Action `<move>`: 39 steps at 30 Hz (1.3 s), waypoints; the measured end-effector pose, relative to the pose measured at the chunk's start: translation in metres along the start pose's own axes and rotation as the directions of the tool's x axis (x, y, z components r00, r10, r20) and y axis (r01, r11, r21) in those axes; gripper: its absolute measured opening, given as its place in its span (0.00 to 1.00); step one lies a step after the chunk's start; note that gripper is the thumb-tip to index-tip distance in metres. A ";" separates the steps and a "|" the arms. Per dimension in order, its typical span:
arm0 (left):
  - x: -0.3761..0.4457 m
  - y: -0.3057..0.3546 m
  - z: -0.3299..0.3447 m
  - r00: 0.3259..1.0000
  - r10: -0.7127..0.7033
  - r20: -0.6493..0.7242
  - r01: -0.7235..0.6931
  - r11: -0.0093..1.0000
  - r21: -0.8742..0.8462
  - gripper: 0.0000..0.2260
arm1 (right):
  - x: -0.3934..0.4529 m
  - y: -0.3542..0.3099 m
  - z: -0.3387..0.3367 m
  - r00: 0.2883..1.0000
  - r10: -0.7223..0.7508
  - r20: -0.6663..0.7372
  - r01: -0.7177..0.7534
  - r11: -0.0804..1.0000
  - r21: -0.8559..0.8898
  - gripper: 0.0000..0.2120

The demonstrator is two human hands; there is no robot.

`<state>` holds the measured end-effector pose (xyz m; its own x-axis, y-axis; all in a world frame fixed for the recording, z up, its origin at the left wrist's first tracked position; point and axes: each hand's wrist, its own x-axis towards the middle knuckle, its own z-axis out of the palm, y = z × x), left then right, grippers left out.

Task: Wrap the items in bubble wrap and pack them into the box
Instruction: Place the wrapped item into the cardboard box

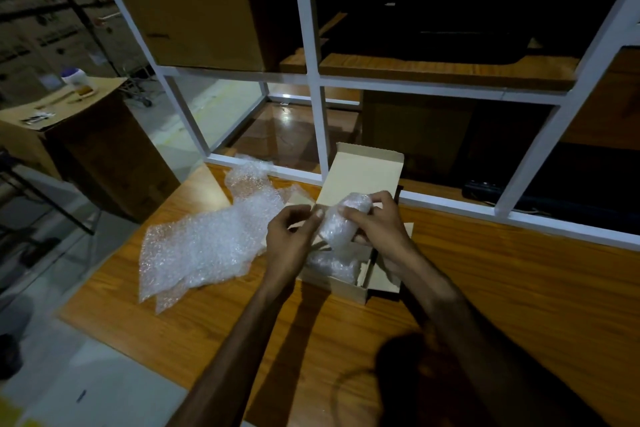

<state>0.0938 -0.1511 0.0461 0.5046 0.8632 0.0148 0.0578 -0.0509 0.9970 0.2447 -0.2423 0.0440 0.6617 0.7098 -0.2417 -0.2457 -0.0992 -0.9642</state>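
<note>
A small bundle wrapped in bubble wrap (341,224) is held above an open cardboard box (343,288), whose lid (363,173) stands up at the back. My right hand (379,224) grips the bundle from the right, fingers over its top. My left hand (291,236) pinches the bundle's left edge with its fingertips. Another bubble-wrapped item (332,265) lies inside the box, below the bundle. What the wrap hides cannot be seen.
Loose sheets of bubble wrap (204,246) lie on the wooden table (502,288) left of the box. A white window frame (450,204) runs along the table's far edge. A large cardboard carton (86,146) stands on the floor at left.
</note>
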 end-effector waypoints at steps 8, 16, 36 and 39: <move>0.004 -0.007 0.012 0.984 -0.135 0.117 0.146 0.985 -0.091 0.13 | 0.001 0.026 0.012 0.943 0.191 -0.271 -0.103 0.946 0.308 0.21; 0.061 -0.023 -0.004 0.972 -0.179 0.152 0.151 0.973 0.177 0.12 | 0.017 0.031 0.009 0.948 0.178 -0.265 -0.160 0.983 0.087 0.08; 0.102 -0.065 0.008 0.904 -0.139 0.404 -0.215 0.668 0.712 0.05 | 0.012 0.044 0.031 0.922 0.308 -0.233 -0.371 0.875 -0.312 0.02; 0.101 -0.066 0.015 0.896 -0.111 0.430 -0.282 0.608 0.743 0.03 | 0.014 0.044 0.034 0.942 0.268 -0.201 -0.332 0.829 -0.451 0.02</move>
<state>0.1535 -0.0678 -0.0192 0.8163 0.5630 -0.1295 0.5328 -0.6469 0.5456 0.2196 -0.2130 0.0021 0.6998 0.5020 -0.5081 -0.1041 -0.6321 -0.7679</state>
